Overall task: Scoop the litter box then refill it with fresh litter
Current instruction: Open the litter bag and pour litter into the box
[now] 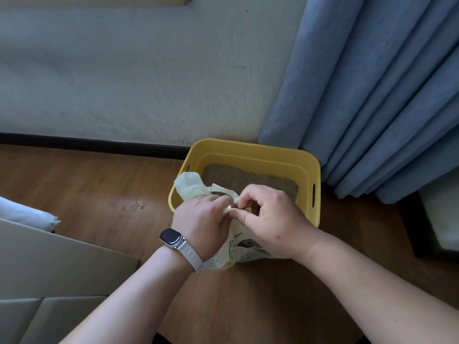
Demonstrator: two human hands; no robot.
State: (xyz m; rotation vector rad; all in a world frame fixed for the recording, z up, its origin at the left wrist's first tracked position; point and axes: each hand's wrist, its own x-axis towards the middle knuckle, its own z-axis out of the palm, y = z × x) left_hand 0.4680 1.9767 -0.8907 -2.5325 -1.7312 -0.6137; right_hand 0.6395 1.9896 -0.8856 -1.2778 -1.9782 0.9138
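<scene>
- Fingers of both hands are pinched shut on the twisted top of the litter bag, meeting at one small spot right above it; the left hand grips the paper from the near-left, the right hand from the right, thumb and forefinger nipping the same strip.
- Between the hands the torn or folded mouth of the bag runs left to right, and a loose pale flap sticks up and away to the left, over the near-left corner of the litter box.
- Standing on the wooden floor, the bag touches the near wall of the yellow box, so the box lies straight ahead of the fingers, away from the person.
- Grey litter already covers the box bottom, heaped toward the far side; whether it has been scooped I cannot tell.
- Judging by the grip, the step in hand is opening the bag; pouring would then mean tipping its mouth forward over the near rim.
- Neither hand is clearly nearer; both are on the bag.
</scene>
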